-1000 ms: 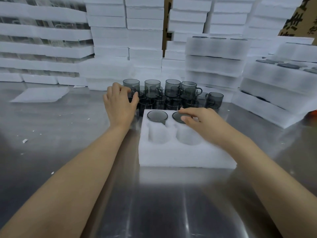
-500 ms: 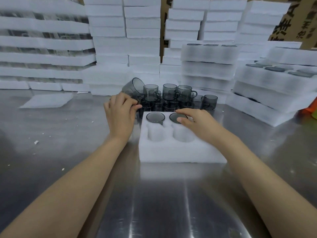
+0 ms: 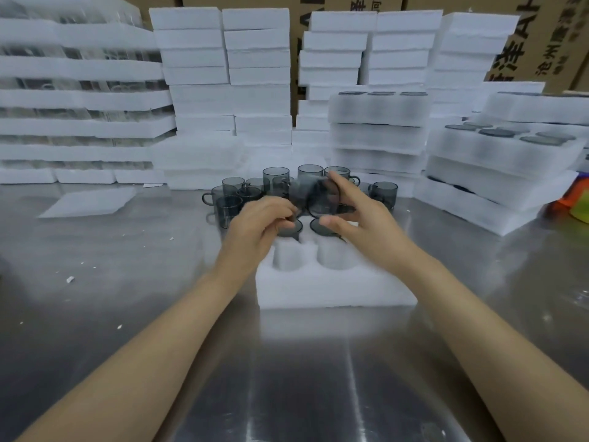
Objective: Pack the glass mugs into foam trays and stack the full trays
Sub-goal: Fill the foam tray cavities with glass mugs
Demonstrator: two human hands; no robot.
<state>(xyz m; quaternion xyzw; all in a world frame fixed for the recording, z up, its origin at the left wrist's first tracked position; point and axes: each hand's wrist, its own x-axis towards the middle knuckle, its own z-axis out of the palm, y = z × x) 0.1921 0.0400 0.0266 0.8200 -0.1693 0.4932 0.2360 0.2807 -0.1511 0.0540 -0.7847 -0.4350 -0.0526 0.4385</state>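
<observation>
While both hands share 1 held mug (image 3: 318, 199) in the air, the mug sits directly over the far row of the foam tray (image 3: 334, 288), clear of the foam. The left hand (image 3: 261, 218) has its fingers curled and looks to pinch the mug's left edge, maybe the handle; motion blur hides which. The right hand (image 3: 360, 215) spans the mug's right side, index finger up along the far wall and thumb under the near rim, so it grips too.

The far row is already filled: 2 seated mugs (image 3: 288, 228) show as dark discs. The 2 empty pockets (image 3: 334, 255) are in the near row, so the target lies below the mug and back toward the body. The left pocket is nearer the left hand and the right pocket nearer the right hand.

The mug's long axis looks tipped, not vertical, with the round opening or base facing roughly toward the camera. Exact tilt can't be told through the blur. My guess is it needs turning upright before it drops in.

Loose mugs (image 3: 251, 189) stand clustered just behind the tray on the steel table (image 3: 302, 378). Full trays (image 3: 497, 154) are stacked at right.
</observation>
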